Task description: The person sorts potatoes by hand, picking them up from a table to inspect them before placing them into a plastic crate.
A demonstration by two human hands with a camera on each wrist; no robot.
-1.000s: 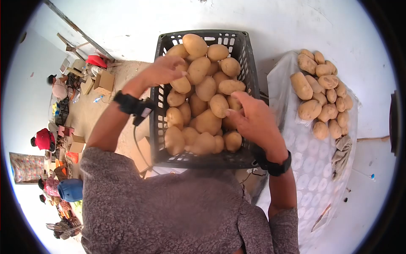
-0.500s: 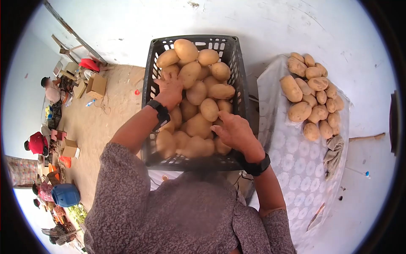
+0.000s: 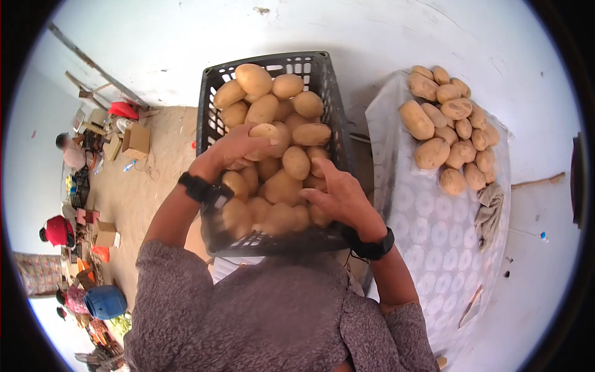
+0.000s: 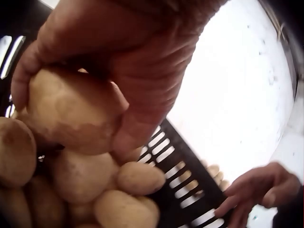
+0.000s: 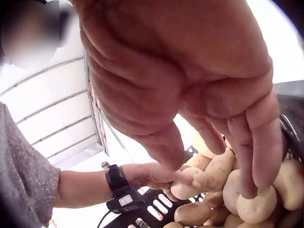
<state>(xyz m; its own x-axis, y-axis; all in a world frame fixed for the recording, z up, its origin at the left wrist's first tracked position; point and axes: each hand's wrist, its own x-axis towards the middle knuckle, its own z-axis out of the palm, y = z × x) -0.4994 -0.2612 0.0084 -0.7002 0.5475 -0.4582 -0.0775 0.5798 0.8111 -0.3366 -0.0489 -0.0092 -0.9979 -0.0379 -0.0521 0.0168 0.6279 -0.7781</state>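
Note:
A black plastic crate (image 3: 331,93) full of smooth, pale brown potatoes (image 3: 263,108) stands in front of the person. The left hand (image 3: 230,150) reaches over the crate's left side and grips one potato (image 4: 71,111) between thumb and fingers, just above the others. Over the right part of the crate, the right hand (image 3: 342,193) has its fingers loosely extended. Its fingertips come right at a potato (image 5: 256,206) in the right wrist view, without curling round it. Dark straps with small devices sit on both wrists.
To the right, a pile of larger potatoes (image 3: 449,127) lies on a table with a white patterned plastic cover (image 3: 427,248), beside a crumpled cloth (image 3: 489,214). At far left are several people, cardboard boxes (image 3: 136,141) and a blue barrel (image 3: 105,302). A white wall (image 3: 347,25) rises behind the crate.
The left hand came down onto the potatoes by the left rim, then took one and raised it slightly. The right hand stays over the crate's right side.

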